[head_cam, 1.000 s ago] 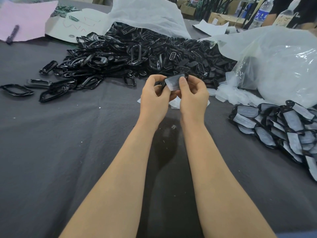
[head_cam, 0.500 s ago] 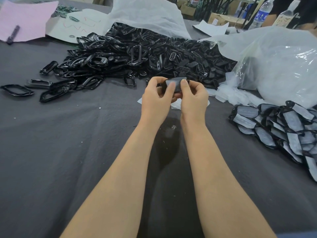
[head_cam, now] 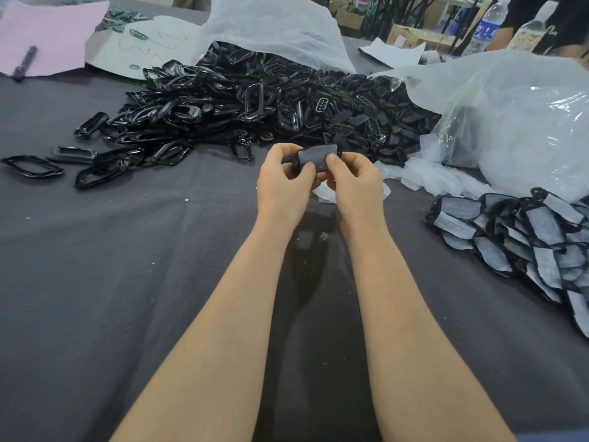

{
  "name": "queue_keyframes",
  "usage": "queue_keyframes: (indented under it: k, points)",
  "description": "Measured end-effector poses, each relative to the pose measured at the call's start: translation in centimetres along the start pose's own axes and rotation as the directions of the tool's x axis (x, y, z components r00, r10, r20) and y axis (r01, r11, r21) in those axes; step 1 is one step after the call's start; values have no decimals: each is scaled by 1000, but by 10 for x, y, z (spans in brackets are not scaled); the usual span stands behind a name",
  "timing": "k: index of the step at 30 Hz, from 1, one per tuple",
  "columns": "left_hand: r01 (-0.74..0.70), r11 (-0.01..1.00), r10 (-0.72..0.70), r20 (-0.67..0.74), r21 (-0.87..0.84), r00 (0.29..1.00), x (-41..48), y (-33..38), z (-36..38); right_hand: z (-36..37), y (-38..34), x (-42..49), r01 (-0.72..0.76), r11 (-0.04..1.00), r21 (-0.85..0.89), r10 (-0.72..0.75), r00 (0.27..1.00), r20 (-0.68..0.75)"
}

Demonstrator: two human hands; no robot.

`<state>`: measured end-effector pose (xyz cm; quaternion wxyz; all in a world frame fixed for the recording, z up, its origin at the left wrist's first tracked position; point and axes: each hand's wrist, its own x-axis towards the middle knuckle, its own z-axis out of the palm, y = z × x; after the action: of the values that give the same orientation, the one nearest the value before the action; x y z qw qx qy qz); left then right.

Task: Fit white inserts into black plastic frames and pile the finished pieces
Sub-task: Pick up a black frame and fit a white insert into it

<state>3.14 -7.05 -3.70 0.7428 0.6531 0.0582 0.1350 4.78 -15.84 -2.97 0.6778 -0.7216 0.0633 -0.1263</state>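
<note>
My left hand and my right hand together hold one black frame with a white insert above the table's middle, thumbs pressing on its face. The insert lies flat against the frame and looks grey. A big heap of empty black frames spreads behind my hands. Loose white inserts lie to the right of my hands, and a few show under them. The pile of finished pieces sits at the right edge.
Dark grey cloth covers the table. A clear plastic bag bulges at the right rear, another sheet behind the heap. Pink paper with a marker lies far left. Stray frames lie left. Water bottles stand far right.
The insert has gone from tilted up and bright white to lying flat in the frame. My thumbs slid onto its face; both hands stayed in place.
</note>
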Motion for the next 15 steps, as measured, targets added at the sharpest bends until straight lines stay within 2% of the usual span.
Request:
queue_keyframes:
  k: [4, 11, 15]
  points:
    - [38, 997, -38, -1, -62, 999, 1, 2, -1, 0, 1, 1, 11, 1000, -17, -10, 1000, 8]
    - [44, 999, -44, -9, 3, 999, 0, 0, -2, 1, 1, -3, 18, 999, -38, -16, 998, 53]
    - [48, 999, -47, 10, -17, 999, 0, 0, -2, 1, 1, -2, 46, 997, -57, -43, 998, 56]
